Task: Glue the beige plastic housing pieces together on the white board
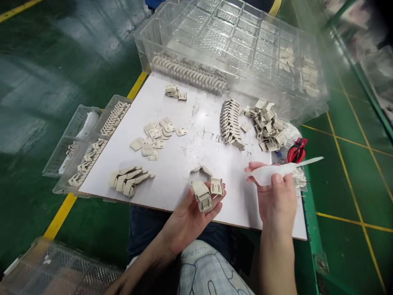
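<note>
Low at the front of the white board (190, 164), my left hand (192, 219) holds beige plastic clip parts (201, 194), with a second flat slotted piece (217, 186) by the fingertips. A curved beige part (201, 169) lies just beyond them. My right hand (276, 200) is wrapped round a white squeeze bottle (270, 173), tilted on its side above the board, its thin spout pointing right. To the left lies a row of nested beige parts (129, 180). Flat beige plates (153, 135) are scattered behind it.
At the back stands a large clear compartment box (187, 45) with beige parts. A stacked row (230, 123) and a loose heap (268, 125) of parts lie right of centre, near red-handled pliers (297, 151). Clear trays (89, 143) flank the board's left edge; another box (61, 266) sits lower left.
</note>
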Demonstrator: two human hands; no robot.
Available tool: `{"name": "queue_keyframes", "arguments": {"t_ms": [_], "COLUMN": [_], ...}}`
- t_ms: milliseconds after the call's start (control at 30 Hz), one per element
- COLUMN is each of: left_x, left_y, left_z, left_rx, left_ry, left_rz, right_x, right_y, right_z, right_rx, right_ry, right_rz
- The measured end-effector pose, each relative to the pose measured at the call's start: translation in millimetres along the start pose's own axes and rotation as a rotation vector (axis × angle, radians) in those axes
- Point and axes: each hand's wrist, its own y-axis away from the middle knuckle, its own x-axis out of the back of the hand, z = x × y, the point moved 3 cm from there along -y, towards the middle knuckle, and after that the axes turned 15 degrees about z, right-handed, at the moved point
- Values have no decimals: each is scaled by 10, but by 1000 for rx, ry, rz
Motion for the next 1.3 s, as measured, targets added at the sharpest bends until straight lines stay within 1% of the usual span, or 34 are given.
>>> {"name": "queue_keyframes", "arguments": {"t_ms": [67,133,233,300,367,433,533,600,667,767,900,1000,1133,1300], "left_x": [-8,-7,3,9,10,8,8,15,25,32,30,30,28,28], "left_y": [-11,-21,-35,-42,-43,-40,-37,-38,-44,-53,-57,-57,-53,-52], "left_z": [0,-3,-10,-9,-6,-5,-10,-16,-21,-22,-17,-16,-17,-17], "left_rx": [-1,2,16,25,31,38,39,37,36,35,30,24,19,24], "left_ry": [4,-6,-22,-21,-16,-13,-15,-17,-19,-20,-30,-34,-41,-36], "left_rz": [-4,-14,-26,-33,-48,-68,-89,-92,-87,-85,-80,-70,-72,-61], "right_x": [6,-29,-160,-252,-306,-320,-303,-285,-272,-273,-285,-288,-286,-298], "right_y": [-8,-27,-46,-38,-13,23,74,91,96,109,146,163,170,165], "right_z": [-86,-149,-186,-206,-233,-251,-252,-230,-197,-165,-192,-232,-260,-225], "right_rx": [-12,-19,-92,-61,66,230,465,531,504,415,350,321,300,301], "right_ry": [-78,-144,-215,-204,-152,-66,47,71,94,151,152,130,166,181], "right_rz": [-36,-36,17,64,108,125,91,70,65,54,30,16,10,10]}}
